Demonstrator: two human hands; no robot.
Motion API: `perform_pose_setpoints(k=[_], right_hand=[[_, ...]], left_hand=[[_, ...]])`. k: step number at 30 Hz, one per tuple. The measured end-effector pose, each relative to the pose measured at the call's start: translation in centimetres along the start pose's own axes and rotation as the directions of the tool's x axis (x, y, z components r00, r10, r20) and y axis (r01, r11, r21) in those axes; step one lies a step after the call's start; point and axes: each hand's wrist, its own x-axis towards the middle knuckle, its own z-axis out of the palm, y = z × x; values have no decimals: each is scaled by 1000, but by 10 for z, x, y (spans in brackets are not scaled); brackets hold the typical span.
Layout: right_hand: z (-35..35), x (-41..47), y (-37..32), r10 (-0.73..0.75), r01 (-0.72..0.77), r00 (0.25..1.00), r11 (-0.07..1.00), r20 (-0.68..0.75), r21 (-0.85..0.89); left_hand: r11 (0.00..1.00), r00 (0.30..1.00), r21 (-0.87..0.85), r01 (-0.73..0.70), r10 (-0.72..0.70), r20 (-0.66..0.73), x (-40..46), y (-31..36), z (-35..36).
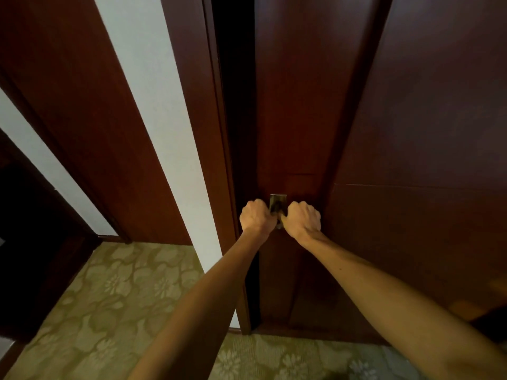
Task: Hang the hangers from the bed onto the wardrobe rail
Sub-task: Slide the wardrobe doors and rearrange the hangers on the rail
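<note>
At dark wardrobe door (296, 105), metal handle (277, 202).

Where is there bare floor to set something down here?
The patterned carpet lies bare between the white wall strip and the dark furniture at far left. It is crowded at the wardrobe doors, where left hand and right hand grip the handles.

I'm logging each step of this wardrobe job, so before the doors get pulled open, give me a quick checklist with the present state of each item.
1. Left hand curled at the metal handle: ok.
2. Right hand curled at the handle: ok.
3. Wardrobe doors open: not ok, though a dark gap shows at the left door's edge.
4. Carpet free in front: ok.
5. Rail reachable: cannot tell, hidden.
6. Hangers at hand: cannot tell, out of view.
</note>
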Motion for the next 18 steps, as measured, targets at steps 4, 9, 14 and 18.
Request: perform_pose_setpoints(k=[4, 9, 14, 18], right_hand=[[-9, -10, 18, 36, -36, 997, 999, -66, 1], [-17, -18, 64, 105, -110, 989, 993, -105, -46], [-16, -18, 88, 138, -139, 985, 990, -104, 0], [-15, -16, 96, 136, -137, 985, 991, -102, -5]], left_hand=[[998, 1000, -68, 4, -5, -19, 6, 5, 9], [995, 999, -91, -41, 41, -4, 11, 9, 21], [997, 997, -28, -68, 67, -36, 10, 18, 29], [996, 995, -4, -92, 91, -48, 8, 27, 34]])
